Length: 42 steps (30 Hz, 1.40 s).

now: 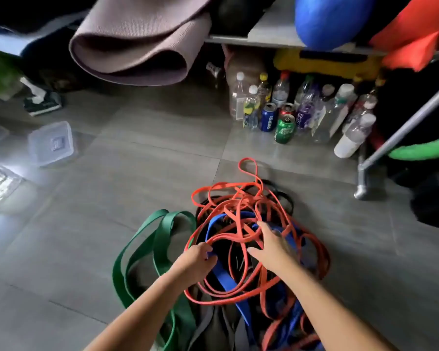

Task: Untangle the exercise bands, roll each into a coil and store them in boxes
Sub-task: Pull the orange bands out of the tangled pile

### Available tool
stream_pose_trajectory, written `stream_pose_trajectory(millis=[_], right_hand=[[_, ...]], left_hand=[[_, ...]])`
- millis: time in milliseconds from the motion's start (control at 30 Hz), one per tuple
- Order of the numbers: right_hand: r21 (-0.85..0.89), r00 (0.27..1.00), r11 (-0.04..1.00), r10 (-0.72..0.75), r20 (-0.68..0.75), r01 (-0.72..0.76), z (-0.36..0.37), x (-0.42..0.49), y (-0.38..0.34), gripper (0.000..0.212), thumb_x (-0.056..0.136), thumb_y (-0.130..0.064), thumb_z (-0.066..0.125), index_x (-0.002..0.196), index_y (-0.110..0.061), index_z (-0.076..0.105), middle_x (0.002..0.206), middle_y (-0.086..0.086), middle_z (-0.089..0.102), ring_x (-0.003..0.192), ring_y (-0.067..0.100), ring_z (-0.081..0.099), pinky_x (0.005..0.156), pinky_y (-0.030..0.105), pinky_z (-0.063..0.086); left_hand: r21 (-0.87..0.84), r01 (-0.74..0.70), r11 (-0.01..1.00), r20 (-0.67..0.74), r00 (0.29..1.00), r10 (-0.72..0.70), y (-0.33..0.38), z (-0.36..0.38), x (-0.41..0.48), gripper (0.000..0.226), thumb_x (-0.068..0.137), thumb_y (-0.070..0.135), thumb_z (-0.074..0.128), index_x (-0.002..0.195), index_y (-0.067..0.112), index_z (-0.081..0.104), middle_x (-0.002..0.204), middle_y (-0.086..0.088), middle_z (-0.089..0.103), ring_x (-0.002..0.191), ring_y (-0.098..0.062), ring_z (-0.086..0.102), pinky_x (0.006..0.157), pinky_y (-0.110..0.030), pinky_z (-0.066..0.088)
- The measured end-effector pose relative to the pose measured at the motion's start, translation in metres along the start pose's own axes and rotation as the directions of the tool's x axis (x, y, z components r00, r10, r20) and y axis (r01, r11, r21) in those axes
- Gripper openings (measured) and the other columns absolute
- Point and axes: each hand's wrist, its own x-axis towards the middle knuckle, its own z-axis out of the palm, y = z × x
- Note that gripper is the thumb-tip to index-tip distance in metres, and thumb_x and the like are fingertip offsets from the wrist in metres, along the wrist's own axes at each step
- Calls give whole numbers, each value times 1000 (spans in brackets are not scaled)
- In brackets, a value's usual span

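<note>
A tangled heap of exercise bands lies on the grey tiled floor in front of me. Thin orange bands (228, 188) loop over wide blue bands (223, 279) and black ones (281, 196). A wide green band (160, 239) spreads out at the heap's left side. My left hand (195, 259) pinches a blue band at the near left of the tangle, beside an orange loop. With spread fingers, my right hand (271, 247) rests on the orange and blue strands in the middle. A clear plastic box (51, 144) sits on the floor at the far left.
Several plastic bottles and drink cans (287, 115) stand ahead on the right under a shelf. A rolled mauve mat (137, 44) hangs overhead to the left. A blue ball (332, 19) sits on the shelf. A grey metal frame leg (363, 178) stands at the right.
</note>
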Motion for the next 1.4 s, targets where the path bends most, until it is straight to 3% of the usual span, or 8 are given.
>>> stream_pose_trajectory(millis=[167, 300, 433, 633, 733, 1000, 1300, 1400], right_hand=[[-266, 999, 964, 34, 10, -30, 33, 21, -1, 97, 59, -79, 60, 139, -41, 21, 132, 9, 35, 125, 31, 37, 96, 46, 35], [-417, 990, 908, -20, -138, -40, 50, 24, 4, 73, 69, -67, 61, 124, -26, 39, 122, 8, 48, 114, 28, 49, 91, 42, 35], [-209, 951, 972, -158, -266, 103, 36, 16, 15, 25, 77, -43, 60, 94, -26, 54, 96, -2, 67, 96, 25, 62, 80, 35, 38], [142, 964, 970, -164, -209, 196, -7, -36, 24, 22, 74, -25, 67, 96, -26, 66, 92, -4, 69, 91, 21, 64, 68, 26, 38], [179, 966, 957, -197, -170, 227, -36, -70, 16, 18, 74, -25, 70, 91, -28, 68, 75, -11, 64, 74, 11, 60, 54, 11, 33], [179, 946, 941, -251, -208, 289, -117, -169, -6, 16, 78, -17, 68, 90, -27, 73, 78, -5, 68, 76, 14, 60, 69, 25, 49], [259, 874, 860, -342, -345, 439, -175, -261, -46, 21, 85, -5, 62, 97, -20, 71, 91, -2, 68, 92, 20, 61, 87, 35, 48], [243, 829, 832, -375, -415, 498, -193, -288, -63, 31, 85, 0, 56, 83, -30, 63, 86, -3, 64, 91, 23, 61, 84, 35, 48]], left_hand=[[-141, 2, 990, -49, 999, -9, -2, 39, 19, 49, 89, 32, 55, 134, 15, 45, 121, -2, 60, 108, -19, 58, 82, -20, 40], [-220, -12, 975, -56, 998, 0, 5, 61, 30, 44, 89, 28, 55, 131, 15, 48, 118, -2, 63, 109, -19, 59, 83, -19, 42], [-262, -106, 959, -180, 982, 59, 24, 60, 27, 33, 83, 16, 54, 116, 21, 58, 102, 9, 61, 97, -12, 61, 79, -26, 52], [-120, -219, 968, -215, 958, 190, 56, 29, -11, 79, 83, 16, 57, 147, 34, 16, 122, -7, 46, 103, -31, 57, 79, -39, 50], [-10, -292, 956, -117, 950, 289, 76, 13, -45, 75, 83, 19, 58, 145, 42, 24, 117, -8, 43, 107, -32, 53, 88, -38, 48], [100, -373, 923, -226, 895, 386, 111, -57, -148, 43, 68, 38, 81, 102, 13, 70, 100, -15, 58, 94, -31, 57, 78, -37, 48], [-82, -483, 872, -254, 856, 450, 137, -97, -259, 29, 77, 21, 77, 75, 26, 48, 66, 13, 54, 61, -10, 51, 48, -11, 36], [-163, -523, 837, -271, 839, 472, 143, -107, -289, 31, 77, 16, 76, 97, 21, 52, 73, 16, 58, 60, 2, 55, 52, -6, 41]])
